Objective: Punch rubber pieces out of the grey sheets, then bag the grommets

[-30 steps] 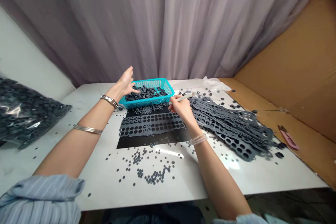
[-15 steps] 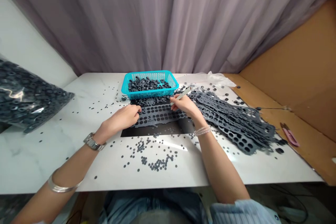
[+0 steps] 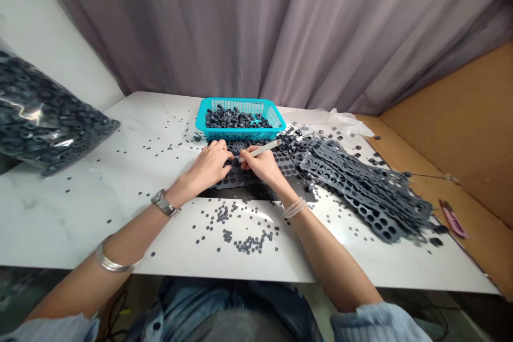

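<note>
Left hand [image 3: 210, 163] moved inward beside right hand [image 3: 260, 164]; unclenched fingers pressed perforated dark-grey rubber sheet [image 3: 226, 181]; right hand pinched slim pale stick [image 3: 264, 148]. Sheet best held flat near the tip.

One camera rides on the person's head, looking forward and down across the white surface [image 3: 100, 181] from its near edge and facing the grey curtain [image 3: 240, 26] at the back. It sits close: both forearms run up from the bottom of the frame, and the left hand [image 3: 210, 163] and right hand [image 3: 258, 163], which grips a pale stick [image 3: 262, 148], meet dead centre, just short of the blue basket [image 3: 240, 132]. The wide view reaches a bag [image 3: 40, 112] far left and a cardboard wall [image 3: 460, 117] on the right.
</note>
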